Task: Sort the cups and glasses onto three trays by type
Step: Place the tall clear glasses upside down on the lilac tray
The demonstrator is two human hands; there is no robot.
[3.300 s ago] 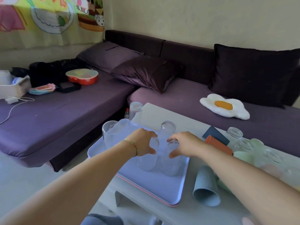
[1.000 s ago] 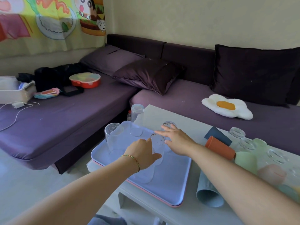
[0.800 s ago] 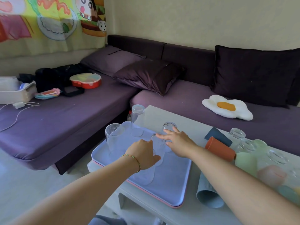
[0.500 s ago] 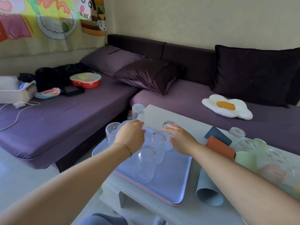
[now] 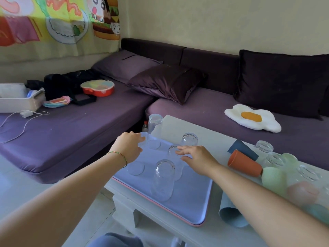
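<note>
Your left hand (image 5: 128, 147) is over the far left part of the lilac tray (image 5: 195, 202), fingers curled downward. A clear round base shows just below your wrist, but I cannot tell whether you are gripping a glass there. Your right hand (image 5: 197, 161) holds nothing. It hovers over the tray's middle with its fingers straight and spread, and the fingertips are at the top of the middle glass (image 5: 173, 152).

Four more clear glasses show on the tray:
- A tall glass (image 5: 154, 125) stands at the far left corner, just beyond your left fingertips.
- A far glass (image 5: 190, 139) stands near the far edge.
- The middle glass is just in front of the far glass.
- A near glass (image 5: 162, 179) stands upside down towards the centre.

The tray's near right part is bare. The tray lies along the left edge of the worktop (image 5: 178, 125), and its near corner is close to the front edge. Bare worktop lies beyond the tray's far edge.

A ribbed blue-grey cup (image 5: 229, 211) lies on its side just beside the tray's right edge, partly under your right forearm. Farther right, an orange cup (image 5: 243, 165) lies tipped over. A dark blue cup (image 5: 240, 148) lies behind it and a green cup (image 5: 274, 179) lies beside it. Those cups crowd together, with more clear glasses (image 5: 263, 146) behind them, so there is little open room on that side.
</note>
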